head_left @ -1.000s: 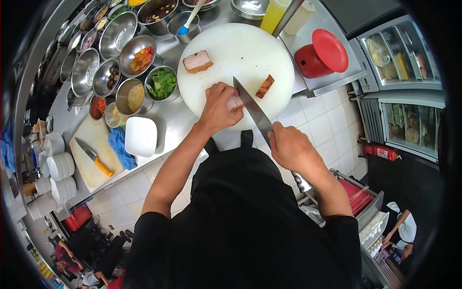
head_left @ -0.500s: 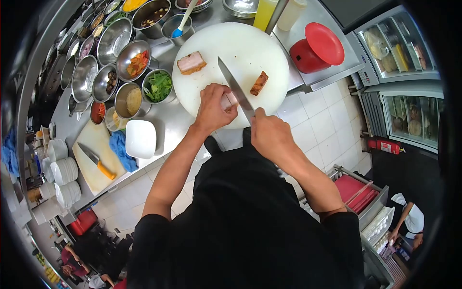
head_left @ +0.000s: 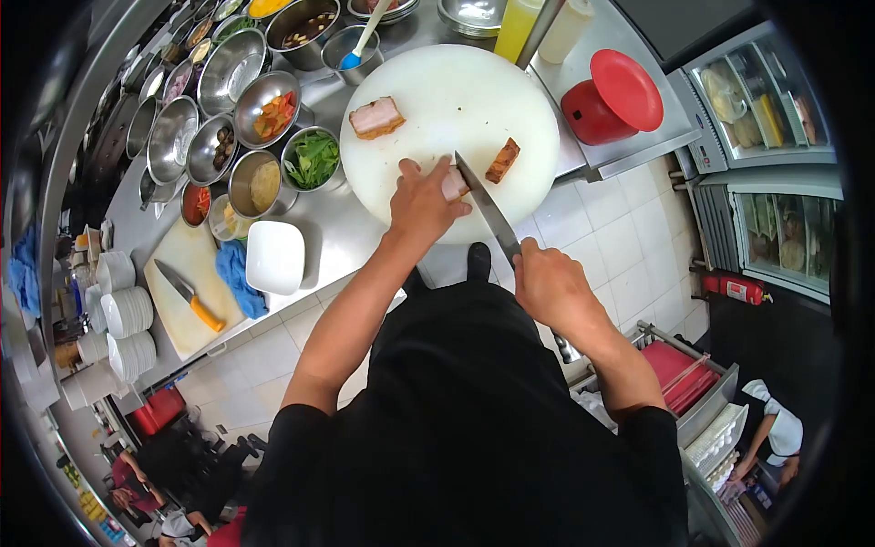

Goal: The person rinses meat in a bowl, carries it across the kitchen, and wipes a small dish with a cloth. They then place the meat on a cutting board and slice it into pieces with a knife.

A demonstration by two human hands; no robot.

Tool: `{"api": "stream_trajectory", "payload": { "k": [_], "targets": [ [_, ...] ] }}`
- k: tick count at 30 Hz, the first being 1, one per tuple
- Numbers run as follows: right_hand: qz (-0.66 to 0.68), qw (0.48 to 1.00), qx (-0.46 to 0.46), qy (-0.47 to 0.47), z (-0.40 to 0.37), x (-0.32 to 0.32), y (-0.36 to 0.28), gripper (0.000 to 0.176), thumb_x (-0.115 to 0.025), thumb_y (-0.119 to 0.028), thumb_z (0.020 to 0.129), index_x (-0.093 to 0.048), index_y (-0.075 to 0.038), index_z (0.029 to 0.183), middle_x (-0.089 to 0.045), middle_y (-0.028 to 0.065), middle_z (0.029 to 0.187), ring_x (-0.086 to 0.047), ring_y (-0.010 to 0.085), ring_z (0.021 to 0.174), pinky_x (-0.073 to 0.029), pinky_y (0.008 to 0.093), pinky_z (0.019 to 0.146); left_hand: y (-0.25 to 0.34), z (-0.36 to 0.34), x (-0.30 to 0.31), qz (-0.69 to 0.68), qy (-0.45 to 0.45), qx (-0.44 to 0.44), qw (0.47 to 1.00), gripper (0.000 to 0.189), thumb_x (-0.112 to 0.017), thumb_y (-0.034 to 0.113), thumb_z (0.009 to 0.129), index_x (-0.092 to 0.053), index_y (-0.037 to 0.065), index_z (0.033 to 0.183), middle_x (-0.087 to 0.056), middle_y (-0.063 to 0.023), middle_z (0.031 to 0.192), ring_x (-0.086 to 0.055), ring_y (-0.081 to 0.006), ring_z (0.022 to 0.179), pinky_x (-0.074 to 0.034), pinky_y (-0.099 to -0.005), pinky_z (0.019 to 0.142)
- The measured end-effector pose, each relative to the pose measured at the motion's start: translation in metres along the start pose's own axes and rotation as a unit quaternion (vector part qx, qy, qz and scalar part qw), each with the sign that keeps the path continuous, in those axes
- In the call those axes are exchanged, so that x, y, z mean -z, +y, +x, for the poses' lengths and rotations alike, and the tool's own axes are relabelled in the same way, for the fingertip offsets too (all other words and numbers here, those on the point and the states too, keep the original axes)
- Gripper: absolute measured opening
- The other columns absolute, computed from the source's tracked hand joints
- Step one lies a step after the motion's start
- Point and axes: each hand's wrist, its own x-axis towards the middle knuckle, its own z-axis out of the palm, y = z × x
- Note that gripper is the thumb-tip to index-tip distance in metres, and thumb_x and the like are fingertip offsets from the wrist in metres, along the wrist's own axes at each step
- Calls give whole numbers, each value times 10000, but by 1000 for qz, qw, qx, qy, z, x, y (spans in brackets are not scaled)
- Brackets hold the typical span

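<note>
A round white cutting board [head_left: 437, 91] lies at the counter's edge. On its near part my left hand [head_left: 421, 205] presses a piece of pork belly [head_left: 454, 185], fingertips curled over it and hiding much of it. My right hand [head_left: 553, 284] is wrapped around the handle of a long kitchen knife [head_left: 489, 208]. Its blade slants up and left, the tip beside the held meat. To the right lies a strip of pork with browned crust [head_left: 502, 160]. A larger pork belly chunk [head_left: 375, 118] rests at the board's upper left.
Steel bowls of greens [head_left: 312, 159] and cut peppers [head_left: 273, 114] crowd the board's left, with a white square bowl [head_left: 275, 257]. A second knife [head_left: 190, 296] lies on another board [head_left: 173, 333] by a blue cloth [head_left: 239, 278]. A red container [head_left: 597, 111] stands right.
The knife has been drawn back toward my body and to the right, its tip now by the held meat. My left hand stays on the pork, its fingers slightly more spread. The view has shifted slightly.
</note>
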Motion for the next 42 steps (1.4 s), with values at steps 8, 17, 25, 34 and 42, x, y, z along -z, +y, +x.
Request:
{"api": "stream_trajectory", "payload": {
  "k": [8,17,25,34,42],
  "targets": [
    [12,1000,5,13,-3,-6,7,199,-514,-142,938,-529,48,882,-636,275,698,-646,452,654,-519,535,618,-1,1,-4,-8,9,-16,1000,630,-839,292,700,-608,166,1273,-459,-201,1178,-554,-371,1050,-523,-447,843],
    [29,1000,10,7,10,2,-15,200,-492,-132,940,-534,59,899,-634,295,716,-646,474,700,-513,557,678,-18,11,11,-35,42,21,998,606,-811,240,731,-591,150,1288,-482,-210,1165,-557,-364,1068,-484,-411,928],
    [60,993,73,72,94,19,-61,178,-500,-73,860,-574,70,934,-659,301,850,-662,457,814,-521,519,748,-51,82,84,75,136,-19,988,617,-805,289,719,-599,181,1291,-498,-223,1188,-536,-371,1110,-480,-413,938],
    [32,989,32,142,69,23,-29,251,-487,-160,944,-559,79,925,-629,273,712,-638,458,704,-510,523,677,-23,41,82,109,172,4,979,775,-850,327,677,-545,107,1355,-517,-237,1253,-513,-370,1188,-445,-424,992],
    [92,977,-123,151,27,39,37,260,-495,-205,958,-562,43,912,-638,297,779,-626,485,757,-493,558,712,28,42,-37,-154,163,-184,957,611,-807,219,738,-571,51,1276,-636,-178,989,-630,-292,911,-520,-380,819]
  ]
}}
